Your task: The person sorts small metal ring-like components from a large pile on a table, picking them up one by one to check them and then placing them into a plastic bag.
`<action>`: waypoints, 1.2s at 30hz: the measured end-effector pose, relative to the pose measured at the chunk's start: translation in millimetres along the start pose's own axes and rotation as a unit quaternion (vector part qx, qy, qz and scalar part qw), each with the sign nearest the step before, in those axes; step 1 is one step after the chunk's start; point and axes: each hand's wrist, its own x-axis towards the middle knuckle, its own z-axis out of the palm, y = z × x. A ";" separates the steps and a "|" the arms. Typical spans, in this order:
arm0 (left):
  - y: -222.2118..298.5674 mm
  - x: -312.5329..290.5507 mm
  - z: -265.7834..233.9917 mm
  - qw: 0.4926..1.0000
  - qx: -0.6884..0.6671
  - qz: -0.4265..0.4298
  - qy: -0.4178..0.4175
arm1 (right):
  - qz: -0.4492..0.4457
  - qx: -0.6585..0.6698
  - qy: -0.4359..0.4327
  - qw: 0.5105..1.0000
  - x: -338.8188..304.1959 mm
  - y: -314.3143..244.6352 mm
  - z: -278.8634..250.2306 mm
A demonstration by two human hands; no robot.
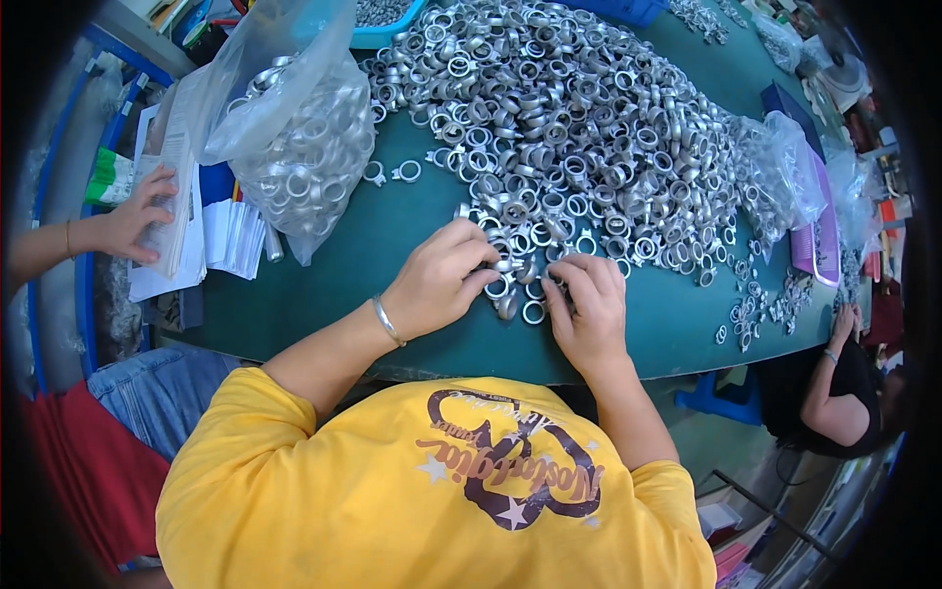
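A big heap of silver metal rings (589,128), many with a small lug on the side, covers the middle of the green table. At its near edge both of my hands work among loose rings. My left hand (444,278), with a bangle at the wrist, is closed, thumb and fingertips pinching a metal ring (506,265). My right hand (592,306) is closed too, thumb against fingers; what it pinches is mostly hidden by the fingers. Between the hands lie several rings, one of them a flat-lying ring (533,312) near my right thumb.
A clear plastic bag (304,167) full of rings stands left of the heap. Beyond it, another person's hand (142,218) rests on papers (177,231). At right are a purple basket (827,240), small loose parts (748,309) and a seated person's arm (829,383). A blue tray (388,34) sits behind.
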 end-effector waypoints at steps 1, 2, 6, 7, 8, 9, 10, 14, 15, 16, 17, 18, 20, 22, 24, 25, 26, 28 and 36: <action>-0.4 -2.0 0.1 1.000 -0.008 -0.006 0.011 | 0.009 -0.010 0.014 1.000 2.0 0.9 1.4; -0.6 -3.3 0.9 1.000 -0.016 -0.012 0.022 | 0.009 -0.011 0.014 1.000 5.7 2.5 2.1; -1.7 -5.8 4.5 0.999 -0.013 -0.038 0.036 | 0.035 -0.063 0.037 0.997 22.0 8.4 6.4; -2.4 -6.2 5.1 0.998 -0.020 -0.038 0.041 | 0.039 -0.074 0.032 0.996 23.3 10.9 8.9; -2.8 -6.3 5.4 0.998 -0.028 -0.038 0.045 | 0.043 -0.086 0.028 0.995 23.6 12.5 10.7; -2.8 -6.1 5.4 0.998 -0.027 -0.038 0.045 | 0.043 -0.085 0.028 0.995 23.3 13.8 11.1; -3.0 -6.1 5.3 0.998 -0.029 -0.040 0.045 | 0.036 -0.073 0.027 0.996 22.9 15.4 11.0; -3.9 -7.3 5.7 0.997 -0.030 -0.046 0.049 | 0.049 0.062 0.023 0.997 20.2 8.9 7.5; -2.9 -7.6 5.8 0.997 -0.030 -0.047 0.049 | 0.049 0.063 0.022 0.997 19.1 4.0 6.3; -0.7 -7.7 6.3 0.995 -0.057 -0.051 0.065 | 0.129 0.201 0.006 0.971 17.0 -2.2 5.1; 1.5 -7.4 6.3 0.992 -0.084 -0.055 0.081 | 0.206 0.335 -0.009 0.919 14.5 -6.3 4.7; 4.3 -6.5 4.8 0.992 -0.084 -0.056 0.081 | 0.207 0.334 -0.010 0.919 11.9 -7.9 4.8; 11.4 -4.9 -0.1 0.985 -0.154 -0.045 0.056 | 0.154 0.390 -0.008 0.908 7.5 -11.0 5.7; 13.6 -6.3 -0.7 0.980 -0.182 -0.063 0.043 | 0.119 0.355 -0.014 0.927 7.8 -16.6 2.5; 14.8 -7.6 0.5 0.974 -0.215 -0.050 0.052 | 0.073 0.305 0.006 0.950 9.2 -21.8 2.6; 15.5 -7.5 1.4 0.974 -0.215 -0.050 0.052 | 0.073 0.305 0.006 0.950 9.3 -21.7 2.9; 16.6 -7.3 2.3 0.973 -0.218 -0.048 0.060 | 0.039 0.276 0.015 0.960 9.4 -21.5 3.2; 18.6 -6.9 1.9 0.972 -0.219 -0.045 0.068 | 0.004 0.247 0.025 0.969 10.0 -21.6 3.6; 19.5 -6.1 1.9 0.987 -0.125 0.055 0.089 | -0.009 0.264 -0.003 0.964 12.2 -13.2 8.0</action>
